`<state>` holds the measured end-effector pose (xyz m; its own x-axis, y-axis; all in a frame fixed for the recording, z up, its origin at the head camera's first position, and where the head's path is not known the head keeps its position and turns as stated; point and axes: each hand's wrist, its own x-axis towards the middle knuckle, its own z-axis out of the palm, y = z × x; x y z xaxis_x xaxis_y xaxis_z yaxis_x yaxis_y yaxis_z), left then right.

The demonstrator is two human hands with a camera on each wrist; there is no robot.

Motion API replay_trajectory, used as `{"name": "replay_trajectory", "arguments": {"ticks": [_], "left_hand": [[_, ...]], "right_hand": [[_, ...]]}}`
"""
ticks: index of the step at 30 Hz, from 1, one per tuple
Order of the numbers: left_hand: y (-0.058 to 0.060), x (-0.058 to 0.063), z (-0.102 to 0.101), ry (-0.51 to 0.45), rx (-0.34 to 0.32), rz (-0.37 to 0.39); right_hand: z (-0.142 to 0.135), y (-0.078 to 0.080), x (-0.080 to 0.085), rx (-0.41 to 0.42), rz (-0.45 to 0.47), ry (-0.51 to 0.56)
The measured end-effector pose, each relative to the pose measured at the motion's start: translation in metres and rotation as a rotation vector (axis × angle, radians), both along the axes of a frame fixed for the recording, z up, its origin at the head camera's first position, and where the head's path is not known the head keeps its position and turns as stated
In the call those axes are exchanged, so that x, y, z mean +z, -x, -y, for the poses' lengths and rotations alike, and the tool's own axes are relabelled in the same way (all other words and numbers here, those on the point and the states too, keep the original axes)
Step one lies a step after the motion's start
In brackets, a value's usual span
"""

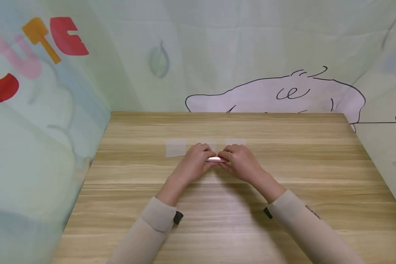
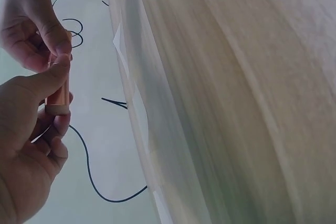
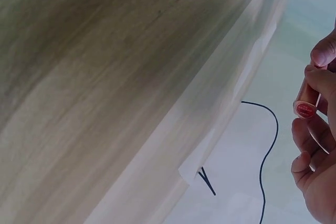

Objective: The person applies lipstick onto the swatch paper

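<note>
A slim, shiny rose-gold lipstick tube (image 1: 216, 159) lies crosswise between my two hands, held above the table. My left hand (image 1: 192, 162) pinches one end between thumb and fingers. From the other side my right hand (image 1: 243, 163) pinches the opposite end, and the fingertips of both hands nearly meet. In the left wrist view the tube (image 2: 59, 96) shows its coppery side and a flat end below the thumb. A round red label (image 3: 305, 110) marks the end of the tube in the right wrist view. Fingers cover much of its length.
Thin translucent square sheets lie on the wooden table (image 1: 118, 205) beyond my hands: one on the left (image 1: 176, 147), another on the right (image 1: 235, 141), and one partly hidden between them. A printed cloth backdrop (image 1: 198, 55) borders the table's far and left edges.
</note>
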<state>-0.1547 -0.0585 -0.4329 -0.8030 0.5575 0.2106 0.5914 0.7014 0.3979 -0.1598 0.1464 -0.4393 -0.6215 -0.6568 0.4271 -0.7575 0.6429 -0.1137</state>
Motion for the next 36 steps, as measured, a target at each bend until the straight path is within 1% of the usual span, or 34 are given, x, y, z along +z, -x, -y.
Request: {"name": "replay_trajectory", "arguments": {"ticks": [8, 11, 16, 19, 24, 28, 33, 36], "left_hand": [[0.001, 0.002, 0.002, 0.016, -0.014, 0.021], [0.001, 0.003, 0.008, 0.012, -0.015, 0.014], [0.004, 0.006, 0.026, -0.022, 0.048, 0.001], [0.005, 0.007, 0.032, -0.043, 0.073, 0.0], [0.003, 0.007, 0.036, -0.071, 0.094, 0.02], [0.0, 0.006, 0.044, -0.091, 0.132, 0.042], [-0.005, 0.006, 0.06, -0.17, 0.192, 0.084], [-0.006, 0.005, 0.071, -0.215, 0.211, 0.081]], "right_hand": [[-0.002, -0.002, 0.003, 0.011, 0.026, 0.003], [-0.006, 0.0, 0.001, 0.015, 0.039, 0.007], [-0.024, 0.003, -0.001, -0.044, 0.092, 0.052], [-0.031, 0.003, -0.001, -0.071, 0.108, 0.099], [-0.032, 0.004, -0.001, -0.071, 0.123, 0.165], [-0.032, 0.003, -0.001, -0.079, 0.162, 0.222], [-0.032, 0.0, -0.003, -0.091, 0.202, 0.267], [-0.033, 0.0, -0.004, -0.1, 0.211, 0.277]]}}
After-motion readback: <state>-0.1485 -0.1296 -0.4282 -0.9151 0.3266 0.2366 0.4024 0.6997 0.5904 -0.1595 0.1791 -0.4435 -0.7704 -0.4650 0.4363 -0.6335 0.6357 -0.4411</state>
